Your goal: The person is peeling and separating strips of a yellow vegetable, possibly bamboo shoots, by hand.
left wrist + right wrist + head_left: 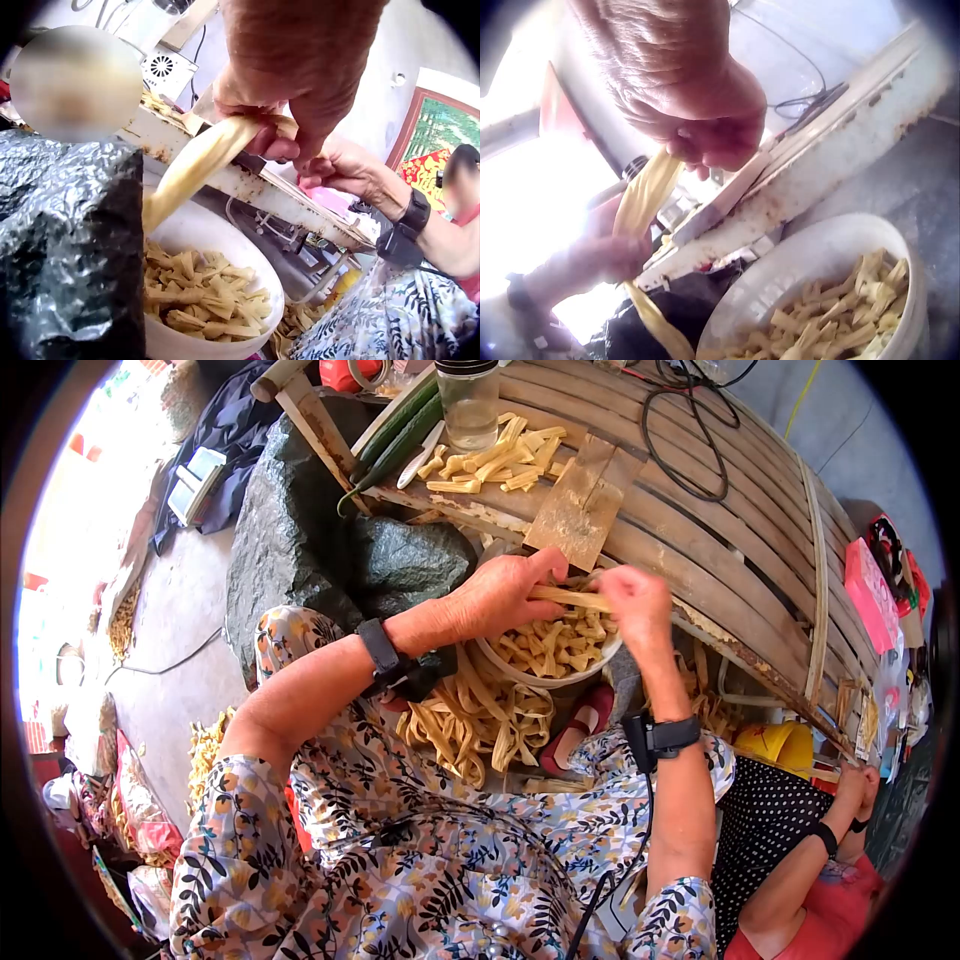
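Between my two hands stretches a pale yellow strip (570, 598), which looks like tofu skin. My left hand (510, 595) pinches it between thumb and fingers; in the left wrist view a long end of the strip (191, 169) hangs down from that hand. Curled fingers of my right hand (638, 605) grip the other end, as the right wrist view shows with the strip (649, 195) running to the left hand. Below both hands is a white tub (251, 259), holding many short knotted pieces (550, 650). Loose long strips (475, 720) lie in a heap beside the tub.
A slatted wooden bench (720, 550) stands ahead, bearing a small board (580, 510), more yellow pieces (500, 455), a jar (470, 410), cucumbers (405, 435) and a black cable (690, 435). Dark plastic sheeting (290, 530) lies left. Another person (800, 900) sits at right.
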Motion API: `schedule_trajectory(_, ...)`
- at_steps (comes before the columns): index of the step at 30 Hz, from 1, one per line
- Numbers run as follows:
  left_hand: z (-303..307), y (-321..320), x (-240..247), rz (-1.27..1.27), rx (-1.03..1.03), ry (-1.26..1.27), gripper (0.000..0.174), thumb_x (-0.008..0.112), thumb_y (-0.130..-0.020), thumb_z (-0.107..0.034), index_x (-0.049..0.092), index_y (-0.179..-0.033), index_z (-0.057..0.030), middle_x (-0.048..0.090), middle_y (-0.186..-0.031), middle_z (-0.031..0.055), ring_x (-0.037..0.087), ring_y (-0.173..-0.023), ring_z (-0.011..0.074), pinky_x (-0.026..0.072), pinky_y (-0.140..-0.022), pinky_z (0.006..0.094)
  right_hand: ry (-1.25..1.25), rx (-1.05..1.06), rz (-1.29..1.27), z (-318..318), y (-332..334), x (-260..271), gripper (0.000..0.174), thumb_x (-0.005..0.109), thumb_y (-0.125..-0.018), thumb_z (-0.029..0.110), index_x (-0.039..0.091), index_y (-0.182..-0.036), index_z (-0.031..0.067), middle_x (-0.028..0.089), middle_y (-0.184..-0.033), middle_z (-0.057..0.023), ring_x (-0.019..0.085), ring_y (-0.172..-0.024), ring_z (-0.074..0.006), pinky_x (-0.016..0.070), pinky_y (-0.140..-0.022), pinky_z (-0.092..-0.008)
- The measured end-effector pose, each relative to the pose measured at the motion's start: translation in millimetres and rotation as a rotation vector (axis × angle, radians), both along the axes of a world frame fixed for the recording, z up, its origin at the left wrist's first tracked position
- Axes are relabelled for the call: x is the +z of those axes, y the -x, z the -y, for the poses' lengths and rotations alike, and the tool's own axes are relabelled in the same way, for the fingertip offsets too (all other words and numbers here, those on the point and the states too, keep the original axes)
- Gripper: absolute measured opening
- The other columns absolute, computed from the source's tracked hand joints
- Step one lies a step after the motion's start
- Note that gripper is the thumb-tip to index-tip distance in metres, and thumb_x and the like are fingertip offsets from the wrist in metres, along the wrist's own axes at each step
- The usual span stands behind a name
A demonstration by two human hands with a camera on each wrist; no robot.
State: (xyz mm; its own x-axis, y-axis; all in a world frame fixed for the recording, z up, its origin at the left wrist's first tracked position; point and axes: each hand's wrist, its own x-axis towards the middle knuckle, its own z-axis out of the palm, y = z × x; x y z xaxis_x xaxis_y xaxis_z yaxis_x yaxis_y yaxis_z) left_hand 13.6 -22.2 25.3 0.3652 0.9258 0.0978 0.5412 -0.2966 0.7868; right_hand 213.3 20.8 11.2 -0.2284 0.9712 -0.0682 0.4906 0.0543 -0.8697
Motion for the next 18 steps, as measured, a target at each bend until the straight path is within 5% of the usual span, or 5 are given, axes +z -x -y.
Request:
schedule_trajectory(3,-1.9,3.8,-10.4,-0.017,-0.021,-0.029,0.021,0.059,-0.077,-0.01,0.053,-0.096,-0.0019,0.059,-0.072,0.0131,0.059,-0.065,0.0232,0.0467,-0.06,0.0299,-0.169,-0.102,-0.244,-6.1,-16.6,10.5,0.012,0.062,-0.08,0.01,0.063,-0.083,-0.0012,0.056,-0.061,0.0033,0.044,-0.052,-0.0014,0.0324,-0.045,-0.018)
schedule_trajectory(8,-23.0,27.0,4.8,0.297,-0.126,0.215,0.013,0.051,-0.085,-0.005,0.057,-0.095,0.0023,0.061,-0.075,0.005,0.059,-0.067,0.0096,0.0487,-0.061,0.0235,0.058,0.116,0.009,5.7,-26.5,18.3,0.008,0.059,-0.079,0.004,0.064,-0.084,0.0018,0.055,-0.061,0.0039,0.04,-0.047,-0.0011,0.0286,-0.041,-0.0171)
schedule_trajectory(11,-33.0,33.9,24.5,0.484,-0.255,0.336,0.02,0.051,-0.088,-0.012,0.057,-0.097,0.0042,0.061,-0.079,0.004,0.057,-0.073,0.0092,0.0467,-0.068,0.0215,0.445,0.478,-0.225,26.7,-4.6,43.0,0.012,0.058,-0.077,0.002,0.064,-0.087,0.0014,0.057,-0.066,0.0019,0.04,-0.045,-0.0016,0.0302,-0.041,-0.0171)
schedule_trajectory(15,-37.3,17.6,22.7,0.525,-0.269,0.563,0.024,0.05,-0.089,-0.014,0.055,-0.105,0.0024,0.06,-0.087,0.0011,0.052,-0.085,0.0063,0.042,-0.076,0.0208,0.435,0.516,-0.635,27.6,-1.5,59.6,0.035,0.065,-0.076,0.008,0.057,-0.109,0.0015,0.062,-0.088,-0.0032,0.047,-0.056,-0.0009,0.0387,-0.047,-0.0163)
schedule_trajectory(18,-34.8,1.2,-3.2,1.003,-0.403,0.853,0.021,0.045,-0.092,-0.019,0.051,-0.1,-0.0011,0.053,-0.07,-0.0014,0.044,-0.054,0.0034,0.0361,-0.05,0.0159,0.455,0.542,-0.846,17.1,-6.1,48.5,0.04,0.066,-0.076,0.011,0.054,-0.112,-0.0005,0.061,-0.095,-0.0057,0.049,-0.058,-0.0017,0.0404,-0.05,-0.0167)
